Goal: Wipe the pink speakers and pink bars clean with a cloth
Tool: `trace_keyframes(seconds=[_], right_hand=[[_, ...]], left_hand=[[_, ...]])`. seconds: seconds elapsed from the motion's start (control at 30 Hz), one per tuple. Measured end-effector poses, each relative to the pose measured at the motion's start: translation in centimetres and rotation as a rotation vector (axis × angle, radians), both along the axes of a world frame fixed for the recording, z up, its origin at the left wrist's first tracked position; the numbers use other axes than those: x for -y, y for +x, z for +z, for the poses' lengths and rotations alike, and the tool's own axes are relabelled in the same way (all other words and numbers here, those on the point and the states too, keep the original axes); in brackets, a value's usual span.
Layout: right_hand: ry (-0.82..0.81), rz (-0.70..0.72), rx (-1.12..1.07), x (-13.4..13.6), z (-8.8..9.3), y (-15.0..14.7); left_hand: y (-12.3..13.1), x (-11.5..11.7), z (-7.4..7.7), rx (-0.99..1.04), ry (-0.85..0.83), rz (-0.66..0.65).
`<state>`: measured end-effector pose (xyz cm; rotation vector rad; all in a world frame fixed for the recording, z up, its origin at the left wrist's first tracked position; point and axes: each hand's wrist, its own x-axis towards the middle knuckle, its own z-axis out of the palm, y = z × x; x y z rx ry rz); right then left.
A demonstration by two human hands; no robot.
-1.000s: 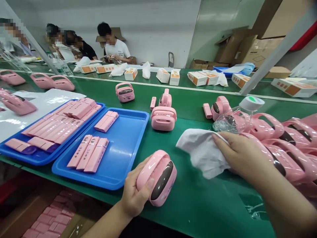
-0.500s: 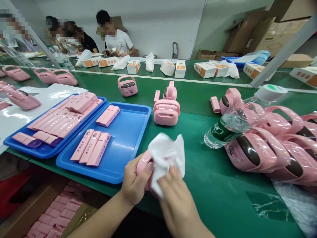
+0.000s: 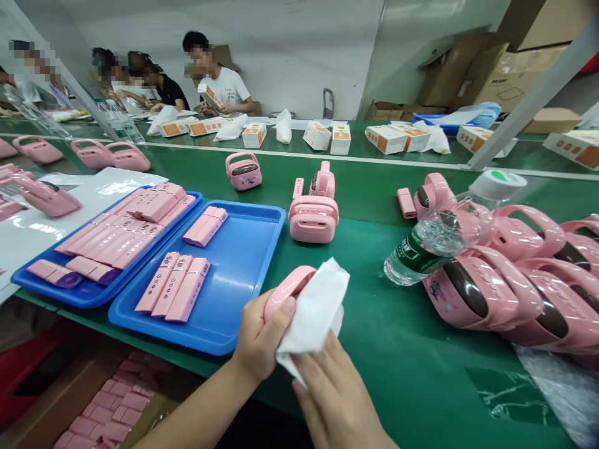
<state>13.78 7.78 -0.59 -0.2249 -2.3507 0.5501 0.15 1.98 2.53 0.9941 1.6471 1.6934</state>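
Note:
Over the green table's near edge, my left hand (image 3: 262, 340) is closed round a glossy pink device with a carry handle (image 3: 286, 288). Most of its body is hidden behind a white cloth (image 3: 314, 307). My right hand (image 3: 334, 386) presses the cloth against the device, its fingers partly under the folds. Just ahead stands another pink handled device (image 3: 313, 219), with a similar one (image 3: 322, 181) behind it. To the left, a blue tray (image 3: 243, 249) carries several slim pink bar-shaped pieces (image 3: 181, 288).
A second blue tray (image 3: 23, 280) is full of pink bars. At right, a water bottle (image 3: 421, 249) leans by a pile of pink devices (image 3: 482, 287). A carton of pink pieces (image 3: 107, 405) sits below the table at left. Co-workers (image 3: 224, 87) sit across, behind white-orange boxes (image 3: 340, 137).
The cloth has shifted and its folds have changed, uncovering more of the handle. My right hand has moved slightly down. Across the table, a co-worker's box is raised higher.

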Motion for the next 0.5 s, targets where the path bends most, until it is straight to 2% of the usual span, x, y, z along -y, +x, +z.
trace_keyframes(seconds=[0.03, 0.17, 0.2, 0.3, 0.33, 0.43, 0.47, 0.5], right_hand=[[0.012, 0.013, 0.005, 0.1, 0.0, -0.1], [-0.163, -0.173, -0.008, -0.1, 0.2, -0.6], [-0.145, -0.151, -0.025, -0.1, 0.2, -0.7], [0.001, 0.071, -0.029, -0.3, 0.2, -1.0], [-0.015, 0.078, -0.03, -0.4, 0.1, -1.0], [-0.232, -0.151, -0.042, -0.8, -0.5, -1.0], [-0.263, -0.194, -0.045, -0.8, -0.8, -0.9], [-0.249, -0.176, -0.034, -0.8, -1.0, -0.8]], left_hand=[[0.0, -0.1, 0.0, 0.012, -0.007, 0.012], [0.0, -0.2, 0.0, 0.028, -0.008, 0.007], [0.0, -0.1, 0.0, 0.033, -0.008, 0.015], [0.2, -0.1, 0.1, 0.061, -0.027, 0.073], [0.3, -0.2, 0.2, 0.077, -0.032, 0.08], [0.4, -0.4, 0.4, 0.115, -0.029, 0.072], [0.5, -0.5, 0.5, 0.122, -0.017, 0.071], [0.5, -0.6, 0.6, 0.133, 0.001, 0.067]])
